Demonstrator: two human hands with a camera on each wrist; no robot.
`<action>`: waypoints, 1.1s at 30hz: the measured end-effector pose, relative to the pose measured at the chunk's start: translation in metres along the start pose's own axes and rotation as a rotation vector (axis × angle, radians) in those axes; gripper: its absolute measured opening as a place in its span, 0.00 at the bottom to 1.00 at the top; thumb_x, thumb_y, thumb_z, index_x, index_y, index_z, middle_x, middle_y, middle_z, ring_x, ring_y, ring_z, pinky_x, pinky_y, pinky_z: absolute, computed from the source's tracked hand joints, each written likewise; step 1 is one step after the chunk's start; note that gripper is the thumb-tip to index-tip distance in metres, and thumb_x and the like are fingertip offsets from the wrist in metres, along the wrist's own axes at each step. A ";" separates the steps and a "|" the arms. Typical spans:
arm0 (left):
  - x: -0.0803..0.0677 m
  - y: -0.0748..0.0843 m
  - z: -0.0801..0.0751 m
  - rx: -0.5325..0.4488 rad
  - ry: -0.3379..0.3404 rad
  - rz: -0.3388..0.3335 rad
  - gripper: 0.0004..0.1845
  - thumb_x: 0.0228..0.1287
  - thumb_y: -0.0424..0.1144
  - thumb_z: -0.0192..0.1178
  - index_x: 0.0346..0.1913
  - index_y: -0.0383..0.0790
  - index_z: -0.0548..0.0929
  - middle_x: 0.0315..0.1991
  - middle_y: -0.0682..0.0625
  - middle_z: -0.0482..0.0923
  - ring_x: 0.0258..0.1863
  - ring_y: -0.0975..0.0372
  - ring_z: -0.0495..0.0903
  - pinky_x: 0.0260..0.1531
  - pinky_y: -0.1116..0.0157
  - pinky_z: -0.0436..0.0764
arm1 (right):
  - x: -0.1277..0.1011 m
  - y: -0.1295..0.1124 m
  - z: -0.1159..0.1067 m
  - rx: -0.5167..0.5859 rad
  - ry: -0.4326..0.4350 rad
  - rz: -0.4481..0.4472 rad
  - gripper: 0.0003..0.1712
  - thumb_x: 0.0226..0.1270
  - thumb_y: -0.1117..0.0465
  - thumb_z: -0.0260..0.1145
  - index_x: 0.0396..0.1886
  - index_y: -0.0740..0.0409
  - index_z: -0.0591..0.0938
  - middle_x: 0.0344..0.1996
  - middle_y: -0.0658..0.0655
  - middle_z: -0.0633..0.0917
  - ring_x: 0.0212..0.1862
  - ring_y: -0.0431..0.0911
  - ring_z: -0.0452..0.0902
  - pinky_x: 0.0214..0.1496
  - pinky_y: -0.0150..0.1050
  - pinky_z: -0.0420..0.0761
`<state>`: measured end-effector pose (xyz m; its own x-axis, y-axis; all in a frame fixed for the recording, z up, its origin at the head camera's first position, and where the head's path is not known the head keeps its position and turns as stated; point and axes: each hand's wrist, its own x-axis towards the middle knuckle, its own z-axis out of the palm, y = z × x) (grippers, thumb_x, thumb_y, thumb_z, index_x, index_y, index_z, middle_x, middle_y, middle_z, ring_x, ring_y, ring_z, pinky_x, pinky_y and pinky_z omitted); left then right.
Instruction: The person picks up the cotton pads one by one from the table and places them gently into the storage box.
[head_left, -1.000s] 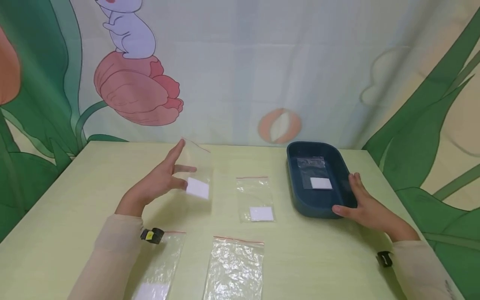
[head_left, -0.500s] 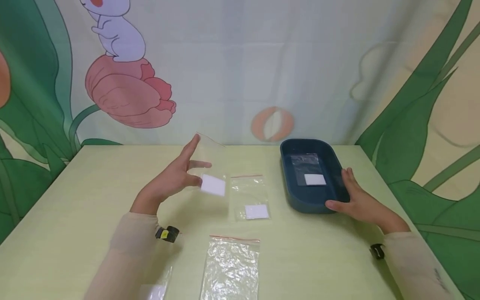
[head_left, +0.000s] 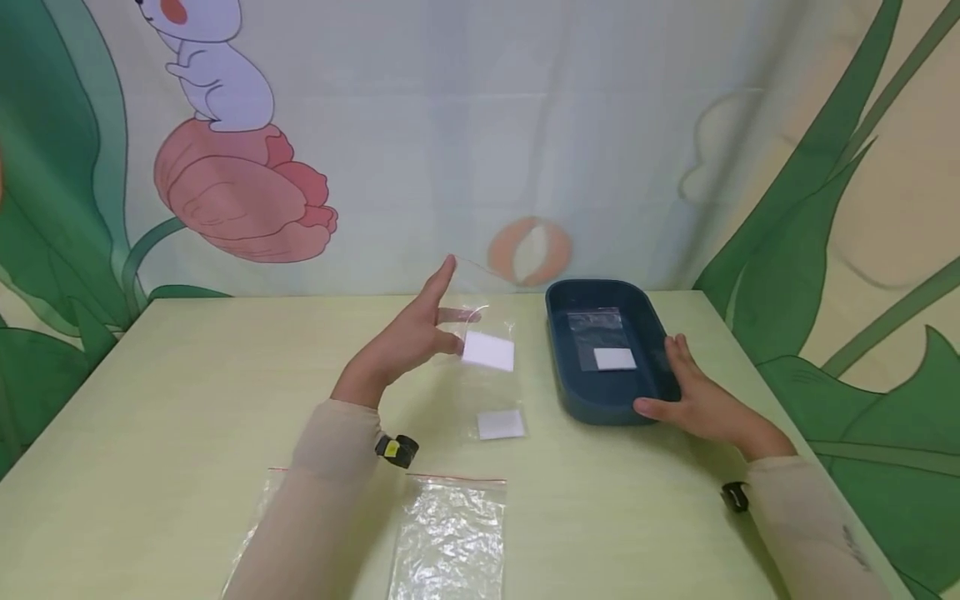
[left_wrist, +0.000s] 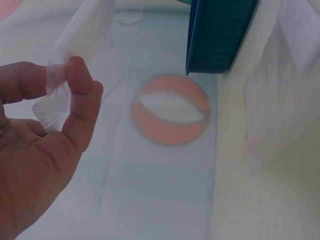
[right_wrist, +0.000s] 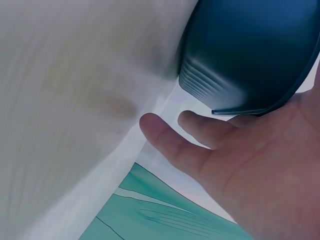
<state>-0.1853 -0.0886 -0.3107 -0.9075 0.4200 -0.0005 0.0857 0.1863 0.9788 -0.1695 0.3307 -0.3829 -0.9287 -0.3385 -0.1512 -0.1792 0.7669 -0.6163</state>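
Clear plastic catches the light as a person's left hand (head_left: 408,342) lifts a small zip bag (head_left: 483,329) above the pale green desk (head_left: 150,400), thumb and fingertips pinched on the bag's edge so that it hangs free with its white square pad (head_left: 488,351) showing through. The wrist view shows that pinch closely: thumb (left_wrist: 80,100) pressed against a fold of film, the other fingers loosely spread. The raised bag is just left of the dark blue tray (head_left: 600,408), near its rim but apart from it. The right hand (head_left: 693,400) lies with straight fingers against the tray's near right wall, gripping nothing and, by the look of it, steadying the tray on the desk. Inside the tray lies another bag with a white pad (head_left: 603,337), flat on the floor of it. A third padded bag (head_left: 498,417) rests on the desk beneath the lifted one, and a larger empty-looking bag (head_left: 450,537) lies nearer the person. Cartoon leaves and a tulip cover the backdrop (head_left: 240,200).
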 end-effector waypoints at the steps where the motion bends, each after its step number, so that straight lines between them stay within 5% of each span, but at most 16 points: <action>1: 0.004 0.000 0.004 -0.010 0.002 -0.004 0.60 0.60 0.20 0.59 0.81 0.69 0.36 0.80 0.65 0.32 0.66 0.61 0.72 0.63 0.49 0.67 | 0.000 0.000 0.000 0.003 -0.001 0.001 0.69 0.66 0.40 0.69 0.79 0.62 0.27 0.76 0.63 0.21 0.76 0.70 0.26 0.68 0.74 0.44; 3: 0.011 -0.001 0.013 -0.038 0.006 -0.011 0.60 0.61 0.20 0.59 0.81 0.69 0.36 0.81 0.60 0.41 0.66 0.61 0.73 0.64 0.48 0.66 | 0.000 0.000 0.001 0.011 -0.004 0.002 0.69 0.67 0.40 0.69 0.79 0.61 0.27 0.76 0.62 0.21 0.76 0.70 0.26 0.68 0.74 0.44; 8: 0.037 -0.007 0.040 -0.108 0.005 -0.028 0.61 0.60 0.18 0.60 0.81 0.66 0.36 0.81 0.54 0.44 0.65 0.60 0.74 0.60 0.52 0.71 | -0.001 0.004 0.002 0.009 -0.011 0.013 0.69 0.67 0.39 0.69 0.79 0.61 0.27 0.76 0.62 0.21 0.76 0.69 0.25 0.68 0.74 0.44; 12: 0.063 -0.012 0.063 -0.087 -0.004 -0.015 0.62 0.57 0.16 0.59 0.82 0.60 0.35 0.82 0.57 0.33 0.65 0.57 0.74 0.48 0.62 0.78 | 0.000 0.005 0.002 0.008 -0.013 0.019 0.70 0.66 0.38 0.69 0.79 0.61 0.27 0.76 0.62 0.21 0.76 0.69 0.25 0.68 0.73 0.44; 18: 0.097 -0.014 0.096 -0.022 -0.044 0.038 0.63 0.52 0.11 0.56 0.82 0.52 0.31 0.81 0.55 0.23 0.66 0.50 0.73 0.33 0.67 0.76 | 0.001 0.004 0.000 0.002 -0.006 0.011 0.70 0.66 0.38 0.69 0.79 0.59 0.27 0.77 0.61 0.21 0.77 0.69 0.27 0.69 0.73 0.45; 21: 0.111 -0.014 0.111 0.042 -0.037 0.057 0.62 0.51 0.11 0.52 0.81 0.50 0.30 0.81 0.52 0.22 0.68 0.49 0.71 0.31 0.66 0.74 | 0.003 0.002 -0.003 -0.009 -0.009 0.011 0.70 0.66 0.38 0.69 0.80 0.59 0.27 0.77 0.61 0.22 0.77 0.70 0.28 0.69 0.72 0.46; 24: 0.122 -0.014 0.125 0.155 -0.008 0.051 0.58 0.55 0.15 0.50 0.81 0.47 0.30 0.81 0.51 0.22 0.76 0.53 0.56 0.41 0.65 0.72 | 0.004 0.001 -0.003 -0.017 -0.015 0.015 0.70 0.66 0.37 0.68 0.80 0.59 0.27 0.77 0.61 0.22 0.77 0.70 0.29 0.69 0.72 0.46; 28: 0.137 -0.015 0.142 0.291 0.023 0.018 0.51 0.64 0.19 0.47 0.81 0.44 0.30 0.81 0.50 0.21 0.79 0.60 0.33 0.40 0.65 0.68 | 0.005 0.000 -0.003 -0.008 -0.025 0.014 0.69 0.66 0.37 0.68 0.80 0.59 0.28 0.77 0.61 0.22 0.77 0.69 0.28 0.69 0.72 0.45; 32: 0.154 -0.020 0.158 0.372 0.027 0.000 0.49 0.67 0.20 0.48 0.80 0.42 0.30 0.80 0.48 0.20 0.79 0.59 0.36 0.27 0.65 0.65 | 0.003 0.002 -0.002 0.016 -0.025 0.014 0.69 0.67 0.38 0.68 0.79 0.60 0.28 0.77 0.61 0.22 0.77 0.68 0.26 0.70 0.72 0.43; 33: 0.157 -0.022 0.161 0.390 0.033 -0.002 0.49 0.67 0.20 0.48 0.80 0.41 0.30 0.81 0.47 0.20 0.79 0.57 0.45 0.26 0.66 0.64 | 0.003 0.003 -0.001 0.019 -0.026 0.016 0.69 0.67 0.38 0.68 0.79 0.60 0.27 0.77 0.61 0.21 0.77 0.67 0.25 0.70 0.71 0.43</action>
<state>-0.2633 0.1167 -0.3654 -0.9201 0.3916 0.0110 0.2285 0.5136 0.8271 -0.1729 0.3326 -0.3847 -0.9226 -0.3405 -0.1811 -0.1580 0.7622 -0.6278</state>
